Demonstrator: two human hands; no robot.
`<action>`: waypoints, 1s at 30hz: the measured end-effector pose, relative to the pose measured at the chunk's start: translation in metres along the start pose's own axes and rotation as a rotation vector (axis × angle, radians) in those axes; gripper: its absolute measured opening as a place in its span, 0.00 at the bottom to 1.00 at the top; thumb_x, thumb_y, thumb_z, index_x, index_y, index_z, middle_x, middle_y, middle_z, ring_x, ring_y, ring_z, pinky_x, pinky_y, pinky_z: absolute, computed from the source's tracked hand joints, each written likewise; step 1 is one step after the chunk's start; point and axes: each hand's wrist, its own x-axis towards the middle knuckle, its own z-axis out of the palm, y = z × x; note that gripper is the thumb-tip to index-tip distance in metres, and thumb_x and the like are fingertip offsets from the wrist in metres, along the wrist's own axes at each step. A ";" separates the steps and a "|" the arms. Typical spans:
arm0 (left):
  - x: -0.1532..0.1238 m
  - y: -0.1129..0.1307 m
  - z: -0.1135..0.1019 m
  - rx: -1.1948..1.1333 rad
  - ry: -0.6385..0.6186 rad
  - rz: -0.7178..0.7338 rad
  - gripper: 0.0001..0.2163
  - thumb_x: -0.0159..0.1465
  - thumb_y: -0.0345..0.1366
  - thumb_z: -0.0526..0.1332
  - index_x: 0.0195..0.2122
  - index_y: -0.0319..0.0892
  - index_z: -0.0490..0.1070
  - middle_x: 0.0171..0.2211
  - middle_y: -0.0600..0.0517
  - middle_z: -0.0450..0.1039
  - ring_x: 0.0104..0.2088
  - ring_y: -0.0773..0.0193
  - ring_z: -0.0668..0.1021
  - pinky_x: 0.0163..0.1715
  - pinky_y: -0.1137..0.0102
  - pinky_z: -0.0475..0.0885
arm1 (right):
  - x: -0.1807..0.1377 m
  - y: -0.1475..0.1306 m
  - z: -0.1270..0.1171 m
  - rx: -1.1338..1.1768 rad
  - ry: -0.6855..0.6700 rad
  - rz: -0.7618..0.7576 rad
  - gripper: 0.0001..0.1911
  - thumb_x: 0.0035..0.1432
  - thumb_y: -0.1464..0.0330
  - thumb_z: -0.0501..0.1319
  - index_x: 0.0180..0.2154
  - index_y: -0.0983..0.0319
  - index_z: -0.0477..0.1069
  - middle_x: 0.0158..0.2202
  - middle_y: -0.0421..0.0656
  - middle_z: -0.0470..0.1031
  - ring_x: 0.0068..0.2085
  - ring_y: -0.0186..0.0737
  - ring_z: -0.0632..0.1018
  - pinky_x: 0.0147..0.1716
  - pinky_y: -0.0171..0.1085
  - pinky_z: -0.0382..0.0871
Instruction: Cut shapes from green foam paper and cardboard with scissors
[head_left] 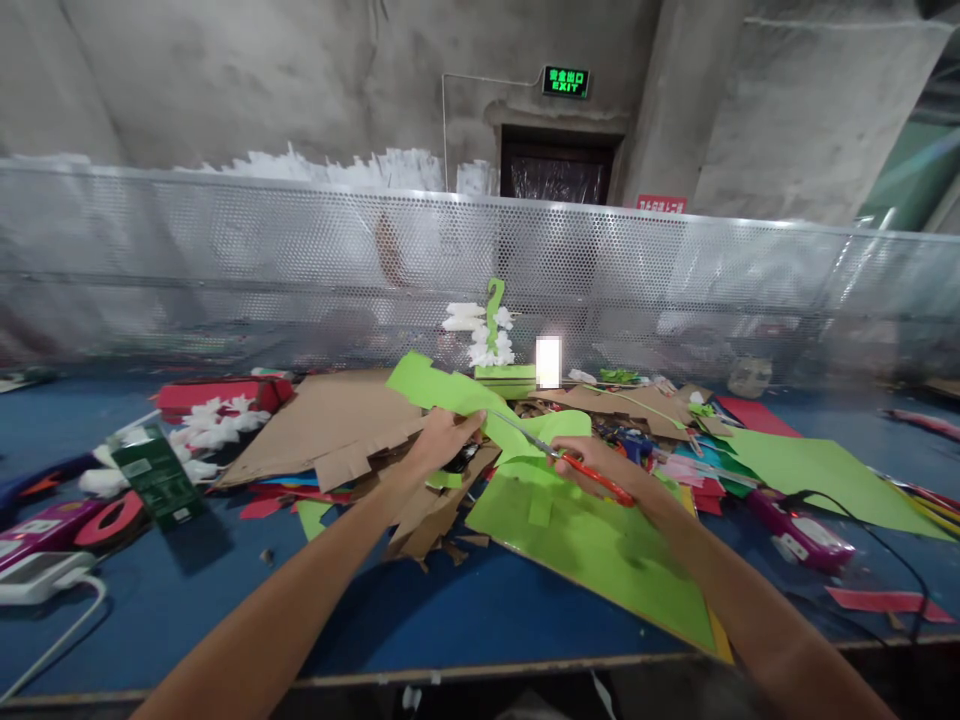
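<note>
One camera, worn on the head.
It looks forward and down, close over the table [465,610], toward the mesh fence [300,270].

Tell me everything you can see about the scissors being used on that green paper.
The scissors have orange-red handles and slim grey metal blades. The right hand grips the handles, fingers through the loops. The blades point up and to the left, biting into a strip of light green paper that the left hand holds up at its other end. They hang in the air above a larger green sheet lying on the blue table. Whether the blades are open or closed is too fine to tell.
</note>
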 end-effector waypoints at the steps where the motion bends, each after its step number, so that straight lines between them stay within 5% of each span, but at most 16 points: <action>1: 0.000 -0.001 0.001 -0.007 -0.005 0.006 0.26 0.66 0.56 0.57 0.20 0.43 0.74 0.23 0.47 0.78 0.26 0.58 0.77 0.32 0.65 0.70 | 0.000 0.001 0.001 0.001 -0.001 -0.004 0.28 0.67 0.40 0.54 0.37 0.58 0.68 0.31 0.43 0.71 0.28 0.41 0.69 0.28 0.40 0.62; 14: 0.001 0.000 0.004 -0.034 -0.036 0.015 0.24 0.67 0.54 0.57 0.20 0.43 0.74 0.21 0.47 0.76 0.25 0.58 0.76 0.31 0.64 0.70 | 0.004 0.001 0.000 0.006 0.012 0.023 0.29 0.66 0.40 0.55 0.35 0.60 0.69 0.28 0.39 0.68 0.27 0.36 0.65 0.26 0.36 0.57; 30: -0.003 0.012 -0.007 0.012 0.038 -0.091 0.26 0.62 0.60 0.56 0.17 0.46 0.73 0.20 0.49 0.75 0.27 0.55 0.76 0.35 0.64 0.70 | 0.000 0.001 -0.006 -0.008 -0.004 0.003 0.29 0.67 0.38 0.52 0.35 0.57 0.69 0.31 0.44 0.72 0.29 0.43 0.70 0.30 0.41 0.63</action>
